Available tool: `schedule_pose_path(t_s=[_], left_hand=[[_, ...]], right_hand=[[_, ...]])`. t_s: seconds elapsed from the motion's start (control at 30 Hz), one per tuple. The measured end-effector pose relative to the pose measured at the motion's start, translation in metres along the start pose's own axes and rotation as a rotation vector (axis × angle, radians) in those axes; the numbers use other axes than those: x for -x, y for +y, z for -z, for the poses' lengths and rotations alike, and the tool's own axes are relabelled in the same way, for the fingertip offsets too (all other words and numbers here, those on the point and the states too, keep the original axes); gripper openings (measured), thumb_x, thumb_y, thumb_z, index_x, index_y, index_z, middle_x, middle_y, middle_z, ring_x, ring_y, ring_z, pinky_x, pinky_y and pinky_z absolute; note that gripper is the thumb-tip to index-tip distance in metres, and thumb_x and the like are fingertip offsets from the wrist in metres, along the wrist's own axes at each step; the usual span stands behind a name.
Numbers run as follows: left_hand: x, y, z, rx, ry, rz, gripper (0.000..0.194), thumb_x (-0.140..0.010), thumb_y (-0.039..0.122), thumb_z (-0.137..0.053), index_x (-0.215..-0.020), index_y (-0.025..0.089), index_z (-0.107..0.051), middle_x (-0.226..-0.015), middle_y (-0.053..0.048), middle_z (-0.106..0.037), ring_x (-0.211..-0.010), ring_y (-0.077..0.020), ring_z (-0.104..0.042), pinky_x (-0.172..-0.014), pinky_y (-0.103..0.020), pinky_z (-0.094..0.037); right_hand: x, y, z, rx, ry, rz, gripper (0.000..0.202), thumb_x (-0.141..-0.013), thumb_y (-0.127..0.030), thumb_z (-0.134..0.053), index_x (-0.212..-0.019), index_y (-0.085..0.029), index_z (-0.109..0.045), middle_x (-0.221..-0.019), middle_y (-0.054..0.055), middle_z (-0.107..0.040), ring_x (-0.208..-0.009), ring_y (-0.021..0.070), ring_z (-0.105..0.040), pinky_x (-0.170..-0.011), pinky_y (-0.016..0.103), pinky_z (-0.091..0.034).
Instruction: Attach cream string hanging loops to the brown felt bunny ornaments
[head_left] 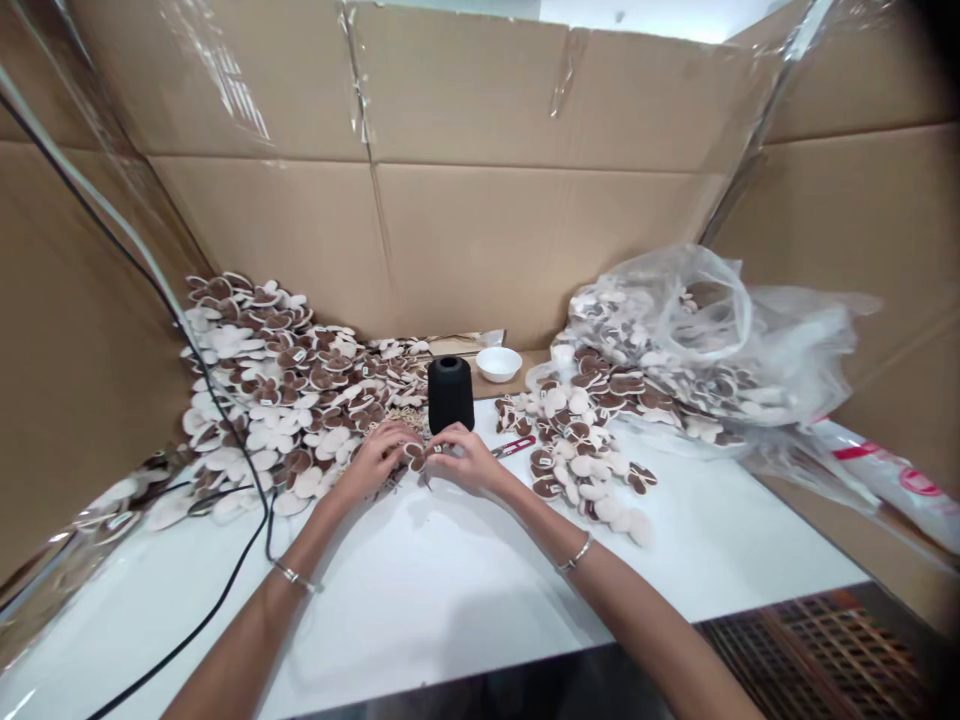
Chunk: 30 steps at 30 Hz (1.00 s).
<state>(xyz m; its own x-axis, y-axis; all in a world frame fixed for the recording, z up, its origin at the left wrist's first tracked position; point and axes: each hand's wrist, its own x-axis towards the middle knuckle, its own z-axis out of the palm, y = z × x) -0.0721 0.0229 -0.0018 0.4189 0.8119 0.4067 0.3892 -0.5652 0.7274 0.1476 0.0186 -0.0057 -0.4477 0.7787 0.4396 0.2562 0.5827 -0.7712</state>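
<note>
My left hand (382, 457) and my right hand (466, 458) are close together over the white table, in front of a black thread spool (450, 398). Between them is a small brown and white fabric piece (414, 457); the fingers of both hands are closed on it, the left from one side and the right from the other. A tangle of thin beige strings (401, 418) lies just behind my left fingers. To the right of my right hand rest red-handled thread snips (516, 447).
A large heap of brown and white fabric pieces (300, 400) covers the left side. More pieces (585, 450) lie at the right, near a clear plastic bag (787, 340) of them. A white bowl (499, 364) stands behind the spool. A black cable (232, 590) crosses the left; cardboard walls (480, 230) enclose the table.
</note>
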Motion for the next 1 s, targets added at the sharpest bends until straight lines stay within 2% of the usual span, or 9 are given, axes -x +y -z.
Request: schedule_pose_path(t_s=[0.13, 0.2, 0.3, 0.4, 0.5, 0.6, 0.8, 1.0], left_hand=[[0.003, -0.007, -0.007, -0.061, 0.117, -0.025, 0.03, -0.092, 0.037, -0.051, -0.114, 0.02, -0.062, -0.123, -0.012, -0.062, -0.118, -0.0264, -0.053, -0.103, -0.042, -0.038], [0.002, -0.006, -0.013, -0.06, 0.117, -0.051, 0.037, -0.092, 0.036, -0.051, -0.126, 0.021, -0.055, -0.134, -0.012, -0.055, -0.125, -0.0264, -0.048, -0.106, -0.042, -0.036], [0.001, -0.006, -0.021, -0.098, 0.038, -0.074, 0.032, -0.092, 0.033, -0.05, -0.12, 0.019, -0.059, -0.125, -0.013, -0.06, -0.12, -0.0267, -0.052, -0.104, -0.043, -0.038], [0.001, -0.01, -0.025, -0.185, 0.045, -0.013, 0.027, -0.091, 0.032, -0.051, -0.11, 0.017, -0.064, -0.11, -0.012, -0.065, -0.105, -0.0266, -0.058, -0.096, -0.043, -0.043], [0.002, -0.011, -0.026, -0.289, 0.058, -0.014, 0.029, -0.092, 0.029, -0.05, -0.116, 0.018, -0.062, -0.114, -0.011, -0.065, -0.106, -0.0267, -0.057, -0.095, -0.042, -0.042], [0.003, -0.006, -0.028, -0.422, 0.036, -0.047, 0.029, -0.094, 0.028, -0.046, -0.116, 0.02, -0.062, -0.118, -0.011, -0.065, -0.109, -0.0266, -0.057, -0.094, -0.041, -0.041], [0.004, 0.006, -0.032, -0.689, 0.087, -0.167, 0.026, -0.095, 0.026, -0.044, -0.109, 0.019, -0.066, -0.107, -0.01, -0.07, -0.099, -0.0244, -0.061, -0.086, -0.038, -0.041], [0.004, 0.012, -0.027, -0.911, 0.12, -0.261, 0.02, -0.093, 0.017, -0.046, -0.09, 0.017, -0.066, -0.083, -0.008, -0.068, -0.081, -0.0231, -0.057, -0.072, -0.035, -0.039]], right_hand=[[-0.005, -0.005, -0.003, -0.112, 0.1, -0.083, 0.017, -0.081, -0.029, -0.07, -0.094, -0.018, -0.072, -0.094, 0.006, -0.068, -0.095, 0.0192, -0.058, -0.088, 0.031, -0.044], [-0.007, -0.007, -0.005, -0.117, 0.106, -0.082, 0.017, -0.081, -0.029, -0.07, -0.093, -0.019, -0.072, -0.094, 0.005, -0.068, -0.096, 0.0193, -0.058, -0.089, 0.032, -0.044], [-0.007, -0.008, -0.009, -0.098, 0.152, -0.066, 0.015, -0.081, -0.028, -0.069, -0.093, -0.02, -0.071, -0.095, 0.005, -0.068, -0.097, 0.0191, -0.058, -0.089, 0.031, -0.044], [-0.007, -0.004, -0.014, -0.046, 0.289, -0.076, 0.014, -0.082, -0.027, -0.067, -0.094, -0.02, -0.07, -0.094, 0.005, -0.068, -0.095, 0.0191, -0.057, -0.084, 0.03, -0.045], [-0.008, -0.001, -0.019, 0.105, 0.413, -0.082, 0.009, -0.083, -0.024, -0.065, -0.09, -0.019, -0.068, -0.089, 0.004, -0.068, -0.092, 0.0198, -0.055, -0.083, 0.03, -0.043], [-0.009, -0.002, -0.021, 0.342, 0.462, -0.108, 0.006, -0.085, -0.023, -0.062, -0.086, -0.019, -0.066, -0.087, 0.005, -0.068, -0.093, 0.0219, -0.053, -0.085, 0.034, -0.038], [-0.007, -0.004, -0.021, 0.754, 0.322, -0.103, 0.008, -0.089, -0.024, -0.057, -0.087, -0.018, -0.061, -0.089, 0.009, -0.067, -0.094, 0.0257, -0.049, -0.082, 0.038, -0.031], [-0.005, -0.003, -0.026, 0.918, 0.147, 0.0, 0.009, -0.089, -0.02, -0.054, -0.089, -0.015, -0.061, -0.09, 0.012, -0.065, -0.093, 0.0274, -0.047, -0.08, 0.04, -0.032]])
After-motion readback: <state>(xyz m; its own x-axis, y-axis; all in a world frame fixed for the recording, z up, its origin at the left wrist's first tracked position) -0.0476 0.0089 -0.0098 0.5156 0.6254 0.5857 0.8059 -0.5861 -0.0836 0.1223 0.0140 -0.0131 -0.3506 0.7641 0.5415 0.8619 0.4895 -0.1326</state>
